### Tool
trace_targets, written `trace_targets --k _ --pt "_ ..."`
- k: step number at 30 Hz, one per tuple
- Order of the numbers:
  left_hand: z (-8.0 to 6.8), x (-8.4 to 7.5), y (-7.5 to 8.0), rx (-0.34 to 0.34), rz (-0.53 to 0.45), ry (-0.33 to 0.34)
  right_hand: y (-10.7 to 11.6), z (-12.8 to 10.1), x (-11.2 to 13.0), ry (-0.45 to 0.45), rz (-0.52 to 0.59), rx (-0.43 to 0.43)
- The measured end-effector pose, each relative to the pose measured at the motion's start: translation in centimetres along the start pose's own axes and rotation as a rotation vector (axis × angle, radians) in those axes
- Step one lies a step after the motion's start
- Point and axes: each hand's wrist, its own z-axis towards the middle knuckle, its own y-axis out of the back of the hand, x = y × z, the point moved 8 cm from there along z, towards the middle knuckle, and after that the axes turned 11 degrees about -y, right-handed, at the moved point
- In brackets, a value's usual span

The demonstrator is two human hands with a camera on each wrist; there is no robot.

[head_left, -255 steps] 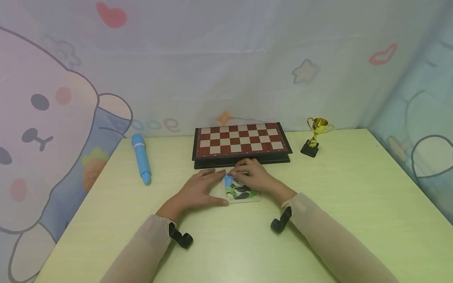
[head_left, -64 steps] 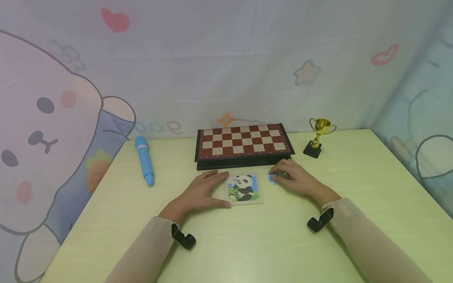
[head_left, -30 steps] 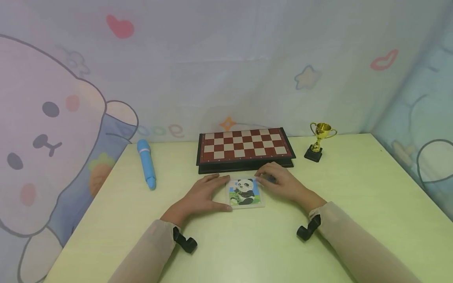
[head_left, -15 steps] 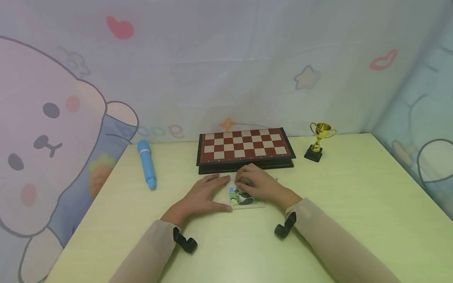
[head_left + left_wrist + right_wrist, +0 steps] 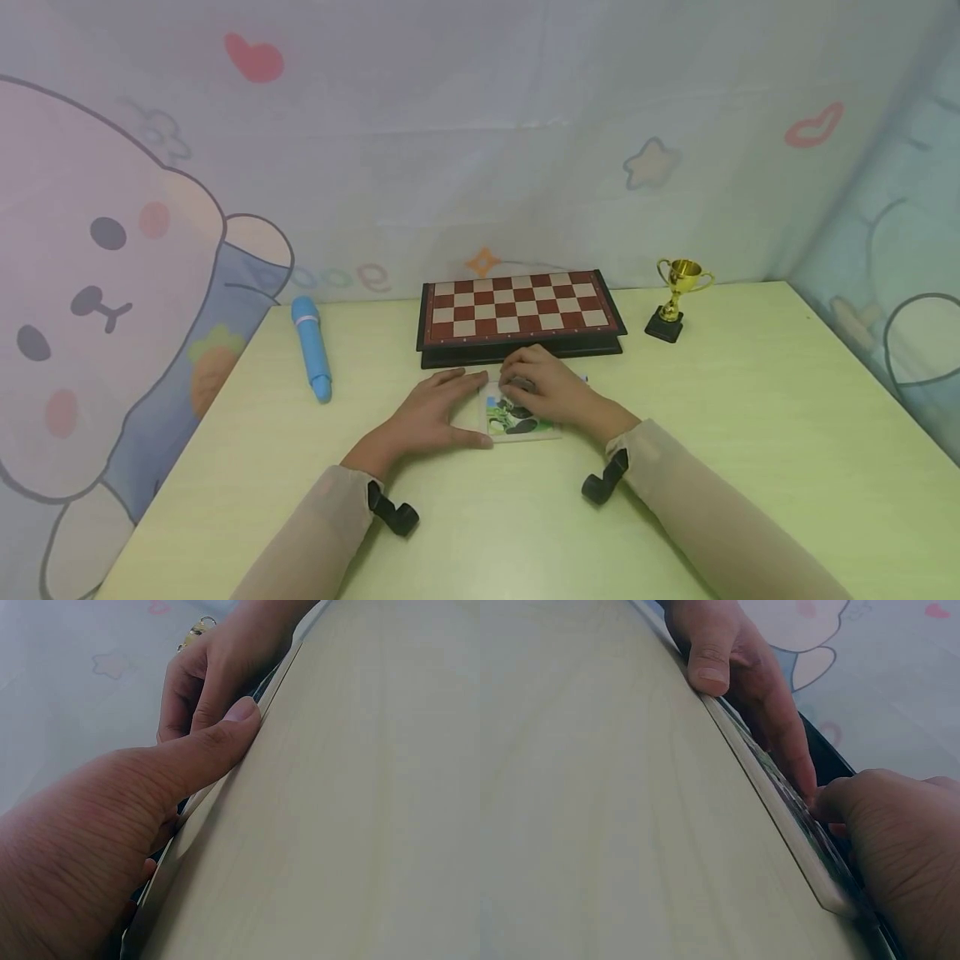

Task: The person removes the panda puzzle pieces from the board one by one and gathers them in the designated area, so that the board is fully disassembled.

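A small square panda jigsaw puzzle in a pale frame lies flat on the table. My left hand braces its left side, thumb at the near corner and index finger at the far one, both fairly straight. Over the upper part of the picture, my right hand is bent with thumb and fingertips together, pinching what seems to be a puzzle piece, itself hidden. In the right wrist view, the right fingertips meet the left index finger near the puzzle. A small blue piece shows just behind the right hand.
Behind the hands lies a folded chessboard box with red and white squares. A blue toy microphone is on the left, a gold trophy cup at the back right. A printed cloth hangs behind the pale table.
My right hand has moved left from the blue pieces beside the frame to above the puzzle's upper part. Over the last half second it has barely moved; the left hand stays at the frame.
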Motion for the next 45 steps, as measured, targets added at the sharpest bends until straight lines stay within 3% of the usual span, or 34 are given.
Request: trace_targets --k 10,17,25,30,37,45 --pt "-0.03 0.29 -0.33 0.011 0.006 0.012 0.04 -0.06 -0.1 -0.011 0.034 -0.027" --pt "-0.07 0.42 -0.43 0.015 -0.001 0.014 0.17 -0.11 0.19 0.013 0.004 -0.031" --pt "-0.02 0.21 -0.29 0.005 0.001 0.003 0.17 -0.2 0.17 -0.051 -0.053 0.036" --pt "0.05 0.08 -0.26 0.004 0.002 -0.002 0.43 -0.3 0.42 -0.009 -0.095 0.018" --pt "0.12 -0.06 -0.14 0.001 0.018 -0.01 0.68 -0.29 0.58 0.042 -0.062 -0.018" --pt "0.15 0.22 -0.22 0.013 0.021 -0.006 0.73 -0.22 0.01 -0.007 -0.031 -0.038"
